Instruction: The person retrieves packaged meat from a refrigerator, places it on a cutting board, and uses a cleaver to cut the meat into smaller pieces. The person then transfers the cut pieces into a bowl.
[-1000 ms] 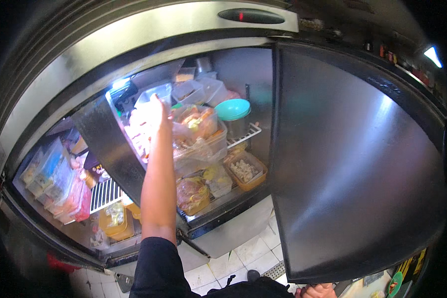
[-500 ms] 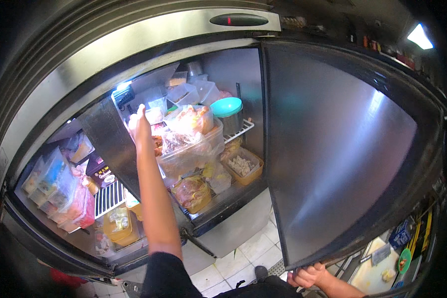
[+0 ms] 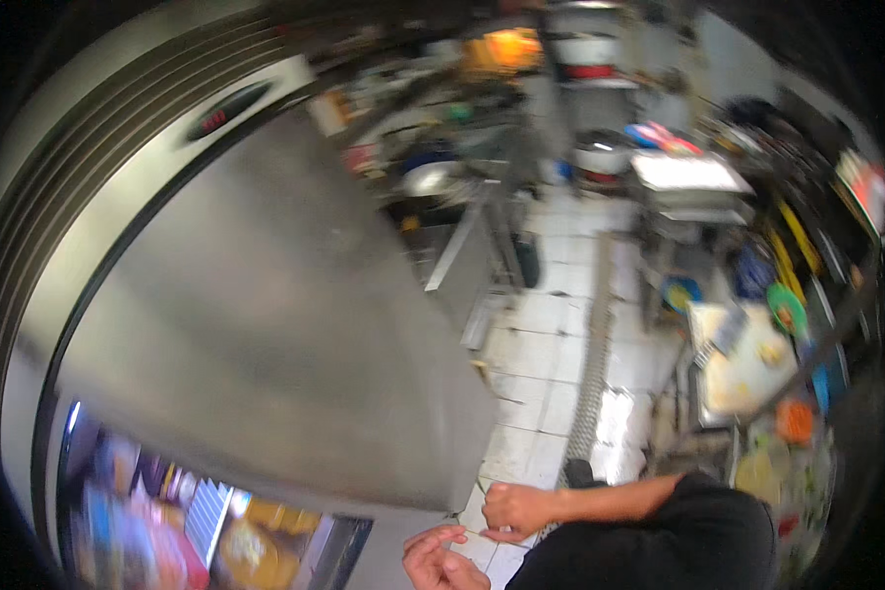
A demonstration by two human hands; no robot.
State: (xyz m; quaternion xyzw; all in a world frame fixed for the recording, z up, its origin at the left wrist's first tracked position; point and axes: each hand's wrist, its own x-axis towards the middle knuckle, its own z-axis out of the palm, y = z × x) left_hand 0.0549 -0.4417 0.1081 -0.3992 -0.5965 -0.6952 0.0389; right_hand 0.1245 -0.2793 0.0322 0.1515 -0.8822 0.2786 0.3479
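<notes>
My right hand (image 3: 518, 511) is curled closed near the lower corner of the steel fridge door (image 3: 295, 324), apart from it as far as I can see. Whether its fingers hold anything is hidden. Just left of it, my left hand (image 3: 444, 560) is turned partly palm up, its fingers loosely bent and apart. A faint thin line runs between the two hands, too blurred to name. The door's outer face covers the right-hand compartment. At the lower left, the other compartment is uncovered, showing a white wire shelf (image 3: 207, 516), a yellow tub (image 3: 251, 556) and bagged food (image 3: 133, 541).
A white cutting board (image 3: 728, 383) with a cleaver (image 3: 730, 329) lies on the right, beside a green bowl (image 3: 786, 308). Pale tiles (image 3: 531, 364) and a metal floor grate (image 3: 592, 364) run away from me. A steel-sided counter (image 3: 467, 231) stands beyond the door.
The fridge door has swung across the right-hand compartment. My left hand has come down from inside the fridge, and my right hand has left the door edge. The view has turned right.
</notes>
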